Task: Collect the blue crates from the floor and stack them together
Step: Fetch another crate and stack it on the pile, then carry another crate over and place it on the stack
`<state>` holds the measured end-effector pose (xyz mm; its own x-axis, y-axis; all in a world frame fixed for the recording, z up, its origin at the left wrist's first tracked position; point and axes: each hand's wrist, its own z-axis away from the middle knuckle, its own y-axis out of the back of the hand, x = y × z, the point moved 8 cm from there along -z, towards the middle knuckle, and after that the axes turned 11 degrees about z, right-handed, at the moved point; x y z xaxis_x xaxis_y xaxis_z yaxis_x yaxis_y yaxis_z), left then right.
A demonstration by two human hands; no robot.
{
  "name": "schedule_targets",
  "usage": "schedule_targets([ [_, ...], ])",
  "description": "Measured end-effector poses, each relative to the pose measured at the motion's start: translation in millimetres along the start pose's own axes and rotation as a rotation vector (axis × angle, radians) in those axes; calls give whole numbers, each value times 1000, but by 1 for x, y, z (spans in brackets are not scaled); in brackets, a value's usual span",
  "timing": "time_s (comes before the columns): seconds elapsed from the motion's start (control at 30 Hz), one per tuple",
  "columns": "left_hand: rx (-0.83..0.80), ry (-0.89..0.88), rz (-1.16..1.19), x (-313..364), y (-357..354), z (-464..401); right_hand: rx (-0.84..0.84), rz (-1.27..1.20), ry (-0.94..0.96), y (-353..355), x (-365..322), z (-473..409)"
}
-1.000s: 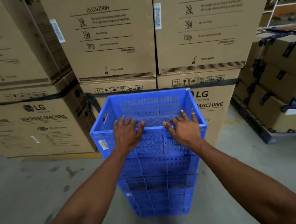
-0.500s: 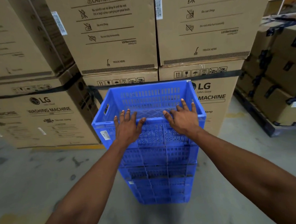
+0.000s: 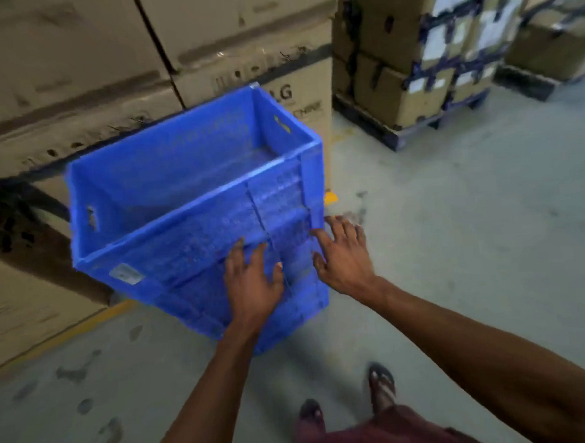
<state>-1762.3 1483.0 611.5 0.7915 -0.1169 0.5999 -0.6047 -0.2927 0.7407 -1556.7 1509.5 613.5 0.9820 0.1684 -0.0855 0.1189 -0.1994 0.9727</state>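
Note:
A stack of blue perforated crates stands on the concrete floor against big cardboard boxes. The top crate is open and looks empty; a white label sits on its near wall. My left hand lies in front of the near wall with fingers spread, below the rim. My right hand is at the stack's near right corner, fingers spread, off the rim. The frame is blurred, so I cannot tell whether either hand touches the crate. Neither hand holds anything.
Large washing-machine cartons rise behind and to the left of the stack. A pallet loaded with strapped brown boxes stands at the right rear. Grey floor stretches to the right. My sandalled feet show at the bottom.
Both hands have come down off the top crate's near rim and shifted right. The camera swung right and down, so the stack now sits left of centre and my feet show.

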Motion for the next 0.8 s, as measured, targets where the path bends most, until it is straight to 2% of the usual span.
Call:
schedule_targets([
  [0.13, -708, 226, 127, -33, -104, 68, -412, -45, -193, -67, 34, 103],
  [0.2, -963, 282, 71, -47, -140, 117, -578, -90, -294, -89, 52, 167],
  [0.27, -1150, 234, 5, -60, -171, 165, -700, -134, -410, -105, 68, 238],
  [0.37, -1414, 59, -211, -67, -197, 233, -816, -198, -629, -118, 84, 357],
  [0.5, -1631, -90, -370, -40, -207, 299, -892, -304, -933, -122, 84, 507],
  [0.57, -1648, -88, -428, -17, -214, 317, -877, -351, -1063, -117, 79, 565],
  [0.67, -1656, -214, -501, 18, -241, 343, -817, -456, -1222, -108, 75, 634],
  [0.8, -1686, -288, -568, 80, -281, 388, -688, -561, -1390, -96, 86, 714],
])
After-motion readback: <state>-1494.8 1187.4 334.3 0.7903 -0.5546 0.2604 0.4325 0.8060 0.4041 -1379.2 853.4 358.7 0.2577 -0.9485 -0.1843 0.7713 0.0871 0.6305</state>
